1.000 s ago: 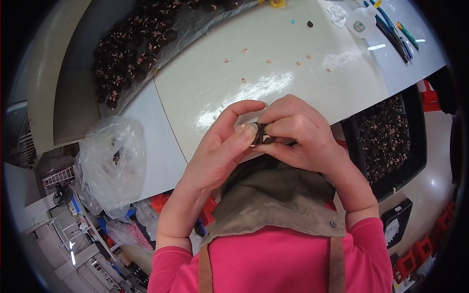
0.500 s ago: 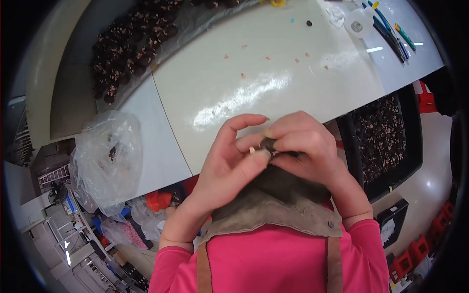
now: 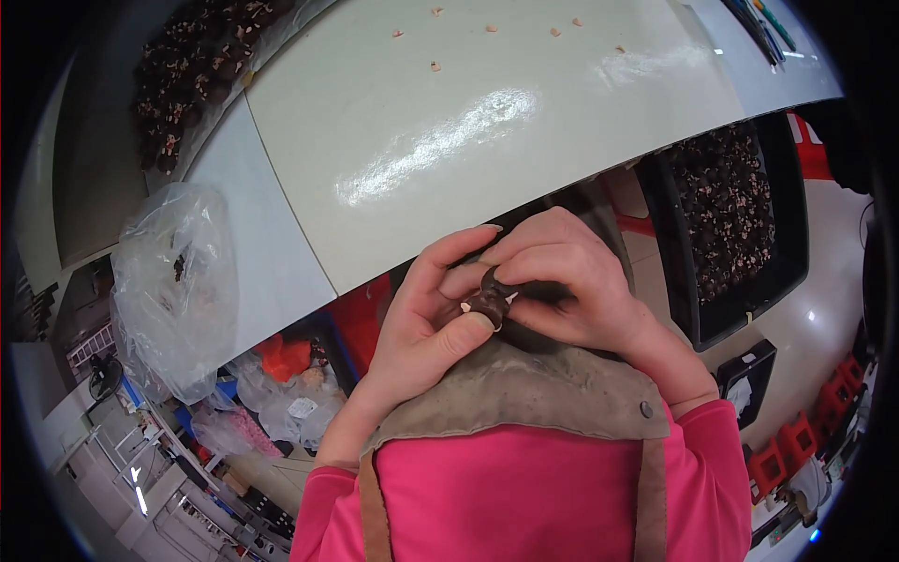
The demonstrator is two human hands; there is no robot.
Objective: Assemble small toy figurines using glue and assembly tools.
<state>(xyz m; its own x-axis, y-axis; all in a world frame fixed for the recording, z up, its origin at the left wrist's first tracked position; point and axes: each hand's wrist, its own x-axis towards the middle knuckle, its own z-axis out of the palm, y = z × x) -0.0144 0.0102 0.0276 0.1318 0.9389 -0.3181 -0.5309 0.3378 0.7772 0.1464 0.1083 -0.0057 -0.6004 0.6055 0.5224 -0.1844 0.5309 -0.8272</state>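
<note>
Close in front of my apron, both hands pinch a small dark brown figure (image 3: 489, 302) with pale pink points sticking out at its sides. My left hand (image 3: 420, 323) grips its lower part between thumb and fingers, the forefinger raised and curved above. My right hand (image 3: 581, 272) has its thumb and fingertips closed on the upper, curved dark part. Fingers cover some of the figure, so its full shape is hidden. Several tiny pinkish pieces, one of them a small pink piece (image 3: 492, 28), lie scattered across the pale tabletop (image 3: 375, 122) beyond my hands.
A heap of similar dark pieces (image 3: 201, 75) fills the far left. A clear plastic bag (image 3: 178, 290) hangs over the table's left edge. At right below table height, a black crate (image 3: 688, 323) holds many dark and pink pieces. Pens (image 3: 754, 33) lie at the far right.
My view has shifted, so the table sits higher and further left in it. More of the dark figure shows between my fingers; both hands still hold it.
</note>
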